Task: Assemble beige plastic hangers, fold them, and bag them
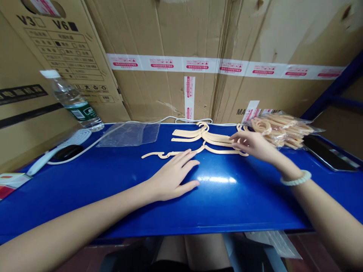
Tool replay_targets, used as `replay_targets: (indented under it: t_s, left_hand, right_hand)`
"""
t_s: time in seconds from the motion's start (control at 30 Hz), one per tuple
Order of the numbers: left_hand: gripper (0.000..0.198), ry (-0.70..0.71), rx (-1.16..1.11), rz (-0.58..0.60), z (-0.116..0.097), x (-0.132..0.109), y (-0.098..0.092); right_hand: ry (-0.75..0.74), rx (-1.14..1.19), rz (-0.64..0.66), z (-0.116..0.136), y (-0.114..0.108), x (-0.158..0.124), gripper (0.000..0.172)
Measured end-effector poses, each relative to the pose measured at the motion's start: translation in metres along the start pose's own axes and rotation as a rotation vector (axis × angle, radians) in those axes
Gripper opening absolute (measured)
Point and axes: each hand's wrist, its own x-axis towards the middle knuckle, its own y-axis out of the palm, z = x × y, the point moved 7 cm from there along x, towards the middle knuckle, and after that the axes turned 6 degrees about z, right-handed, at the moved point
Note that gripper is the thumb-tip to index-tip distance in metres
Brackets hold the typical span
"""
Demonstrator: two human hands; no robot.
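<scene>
Beige plastic clothes hangers (217, 137), seemingly foldable, lie in a small stack near the back of the blue table, hooks to the rear. In front of them is another beige hanger (221, 151), with a curved hook-like piece (153, 154) at its left end. My left hand (172, 177) rests palm down with fingers spread, its fingertips on the left part of the front hanger. At the right ends of the stack is my right hand (252, 145), fingers slightly bent and apart; I see nothing held in it. Whether its fingertips touch the hangers is hard to tell.
A clear bag of beige hanger parts (283, 128) and a dark phone (330, 153) lie at the right. On the left are a water bottle (76, 102), a white hairbrush (61, 147), a black mouse-like object (68, 152) and a flat plastic bag (130, 134). Cardboard (159, 94) walls the back.
</scene>
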Motion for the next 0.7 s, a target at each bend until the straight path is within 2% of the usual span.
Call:
replay_targets:
  t_s: [0.1, 0.17, 0.3, 0.4, 0.5, 0.7]
  left_hand:
    - [0.050, 0.028, 0.037, -0.025, -0.003, -0.001, -0.003]
    - [0.049, 0.052, 0.051, -0.030, -0.007, -0.002, -0.004]
    - [0.050, 0.053, 0.072, -0.025, -0.011, -0.003, -0.003]
    - [0.054, 0.000, 0.084, -0.009, -0.008, -0.003, -0.001]
    - [0.059, -0.045, 0.079, 0.027, -0.005, -0.004, 0.003]
    - [0.061, -0.038, 0.062, 0.031, -0.004, -0.004, 0.005]
  right_hand:
    - [0.100, -0.124, 0.024, -0.027, -0.027, -0.008, 0.020]
    - [0.123, -0.192, 0.081, -0.035, -0.030, -0.011, 0.016]
    - [0.124, -0.200, 0.060, -0.026, -0.011, -0.005, 0.017]
    - [0.083, -0.202, 0.034, -0.013, 0.011, 0.002, 0.020]
    - [0.028, -0.237, 0.064, -0.009, 0.026, 0.006, 0.025]
    - [0.024, -0.299, 0.043, -0.019, 0.028, 0.008, 0.025]
